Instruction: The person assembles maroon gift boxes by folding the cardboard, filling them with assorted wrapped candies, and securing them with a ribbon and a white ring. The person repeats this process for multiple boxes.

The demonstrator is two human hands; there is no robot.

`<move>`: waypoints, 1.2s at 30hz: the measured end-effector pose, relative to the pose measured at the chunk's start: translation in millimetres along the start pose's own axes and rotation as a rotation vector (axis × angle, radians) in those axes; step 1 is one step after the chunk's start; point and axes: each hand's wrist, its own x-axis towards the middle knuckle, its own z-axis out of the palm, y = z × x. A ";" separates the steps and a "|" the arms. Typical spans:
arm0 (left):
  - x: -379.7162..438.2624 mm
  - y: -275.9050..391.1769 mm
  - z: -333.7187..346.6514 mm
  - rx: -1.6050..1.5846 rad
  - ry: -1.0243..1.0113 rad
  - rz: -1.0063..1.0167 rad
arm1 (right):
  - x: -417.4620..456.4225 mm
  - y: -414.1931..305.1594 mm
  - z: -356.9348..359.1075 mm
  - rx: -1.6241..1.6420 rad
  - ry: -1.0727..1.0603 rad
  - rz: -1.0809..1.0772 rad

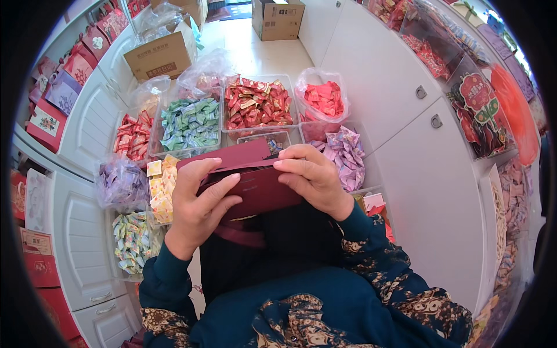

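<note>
Both of my hands grip a dark red paper gift box (265, 191) above my lap. My left hand (198, 200) pinches its left upper edge between the fingers, near a flap that stands up at the back. With thumb and fingers, my right hand (311, 176) holds the right upper corner. Two small slits show on the face turned to me. A gold cord (243, 218) shows at its lower edge, and a dark red ribbon or strap (241, 235) hangs beneath. The inside of the box is mostly hidden.
Clear bins surround my knees with wrapped sweets: red-gold (259, 104), green (190, 124), purple (343, 158), yellow (163, 187) and pale green (132, 243). A bag of red packets (323, 98) stands behind. Cardboard boxes (159, 56) sit farther off. White cabinets (417, 174) flank both sides.
</note>
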 end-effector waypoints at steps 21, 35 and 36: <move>8.6 0.0 -12.9 -0.051 -0.197 0.020 | 15.1 -16.4 -24.8 -0.170 -0.301 -0.041; 1.6 -23.1 -29.2 -0.168 -0.258 -0.036 | -21.9 10.6 -14.0 0.196 0.002 0.237; 2.9 -23.2 -28.9 -0.205 -0.259 -0.068 | -22.6 13.5 -11.1 0.233 0.059 0.268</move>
